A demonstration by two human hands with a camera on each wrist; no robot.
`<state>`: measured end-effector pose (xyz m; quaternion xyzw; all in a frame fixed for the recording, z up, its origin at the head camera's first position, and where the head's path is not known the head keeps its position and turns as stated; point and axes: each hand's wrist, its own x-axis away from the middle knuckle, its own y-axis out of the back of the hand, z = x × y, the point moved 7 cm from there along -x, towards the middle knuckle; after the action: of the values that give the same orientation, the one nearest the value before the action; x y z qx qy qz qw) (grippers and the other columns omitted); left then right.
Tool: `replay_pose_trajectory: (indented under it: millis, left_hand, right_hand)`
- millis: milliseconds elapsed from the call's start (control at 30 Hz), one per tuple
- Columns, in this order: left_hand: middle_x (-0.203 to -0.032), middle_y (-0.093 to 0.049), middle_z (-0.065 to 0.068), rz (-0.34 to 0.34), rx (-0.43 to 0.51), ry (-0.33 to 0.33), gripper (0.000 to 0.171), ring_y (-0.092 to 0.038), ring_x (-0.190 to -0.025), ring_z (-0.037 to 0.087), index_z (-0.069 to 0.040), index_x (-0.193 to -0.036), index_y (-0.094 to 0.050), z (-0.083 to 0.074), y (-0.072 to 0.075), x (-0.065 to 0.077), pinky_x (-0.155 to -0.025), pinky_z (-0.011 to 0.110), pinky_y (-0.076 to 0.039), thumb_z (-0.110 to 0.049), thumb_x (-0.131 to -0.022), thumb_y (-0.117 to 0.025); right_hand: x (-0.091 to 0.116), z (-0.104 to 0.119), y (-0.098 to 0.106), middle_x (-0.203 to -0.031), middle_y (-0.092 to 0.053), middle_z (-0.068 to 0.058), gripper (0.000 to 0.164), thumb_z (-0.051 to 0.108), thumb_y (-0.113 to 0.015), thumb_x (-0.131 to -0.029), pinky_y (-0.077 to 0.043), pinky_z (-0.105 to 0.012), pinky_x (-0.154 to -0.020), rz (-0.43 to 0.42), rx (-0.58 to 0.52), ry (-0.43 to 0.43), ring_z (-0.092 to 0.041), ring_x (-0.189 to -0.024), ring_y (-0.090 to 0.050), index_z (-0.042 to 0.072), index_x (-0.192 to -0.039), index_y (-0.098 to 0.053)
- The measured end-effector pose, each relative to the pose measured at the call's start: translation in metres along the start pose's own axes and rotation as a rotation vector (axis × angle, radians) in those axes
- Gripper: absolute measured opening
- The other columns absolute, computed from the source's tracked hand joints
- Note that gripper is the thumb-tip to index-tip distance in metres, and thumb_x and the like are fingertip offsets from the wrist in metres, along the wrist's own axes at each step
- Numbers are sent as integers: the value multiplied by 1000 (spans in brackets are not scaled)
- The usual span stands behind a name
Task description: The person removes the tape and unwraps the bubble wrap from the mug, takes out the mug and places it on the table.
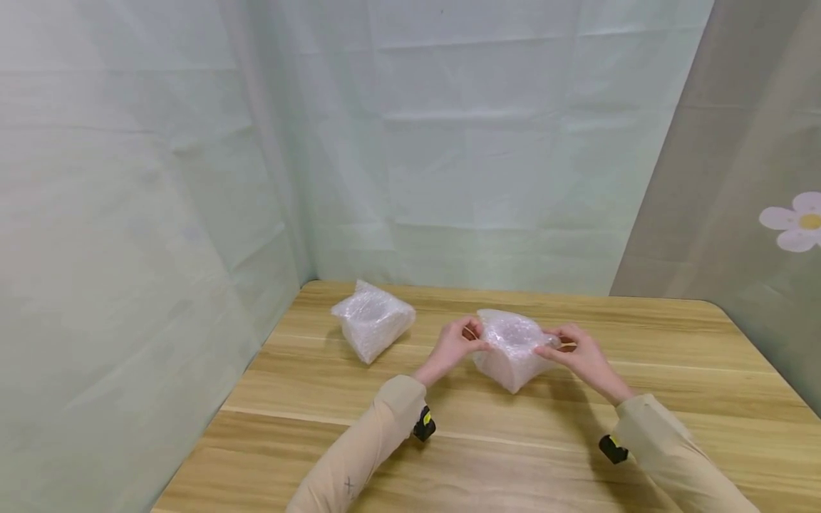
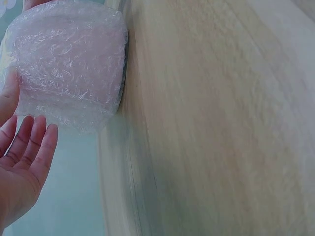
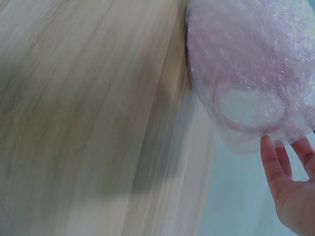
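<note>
A pinkish mug wrapped in clear bubble wrap rests upright on the wooden table, between both hands. Its ring-shaped handle shows through the wrap in the right wrist view. My left hand pinches the wrap's left edge; in the left wrist view the thumb lies against the plastic while the other fingers spread below it. On the handle side, my right hand pinches the wrap with thumb and fingers. The thumb is out of sight in the right wrist view, where one fingertip touches the wrap's edge.
Another bubble-wrapped bundle stands at the table's back left, apart from the hands. Its contents cannot be made out. Pale curtains hang behind and beside the wooden table. Each wrist carries a small black camera.
</note>
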<state>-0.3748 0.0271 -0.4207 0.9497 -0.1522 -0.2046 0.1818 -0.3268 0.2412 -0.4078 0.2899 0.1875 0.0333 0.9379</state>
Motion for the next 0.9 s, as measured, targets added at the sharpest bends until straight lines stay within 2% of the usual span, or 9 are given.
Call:
replay_pose_trajectory:
  millis: [200, 433, 667, 900]
  left_hand:
    - [-74, -56, -1, -11, 19, -20, 24, -53, -67, 12, -5, -80, -55, 1, 7, 1, -60, 23, -47, -2, -69, -76]
    - [-74, -55, -2, -31, 19, 12, 24, -53, -67, 11, -5, -80, -55, 6, 13, 2, -60, 23, -47, -2, -70, -76]
    - [-73, -56, -2, -40, 4, 43, 24, -54, -68, 10, -7, -80, -55, 10, 17, 0, -60, 22, -47, -4, -69, -77]
    - [-74, -57, 0, -54, 32, 13, 24, -54, -68, 12, -4, -80, -56, 8, 17, 2, -61, 23, -47, -1, -69, -76]
  right_hand:
    - [-2, 1, -5, -101, -53, -11, 42, 22, -73, -78, -47, -35, -76, -1, -2, 4, -26, -91, -52, -1, -110, -60]
    - [-8, 4, -10, -103, -54, -11, 39, 24, -73, -77, -46, -40, -76, 4, -4, 21, -27, -92, -52, 1, -107, -61]
    - [-11, 8, -13, -104, -54, -12, 40, 22, -73, -77, -46, -41, -77, -1, -27, 15, -28, -93, -52, -1, -108, -59]
    - [-12, 7, -12, -107, -54, -15, 42, 23, -72, -78, -47, -42, -73, 21, -13, 14, -32, -92, -52, 0, -110, -59]
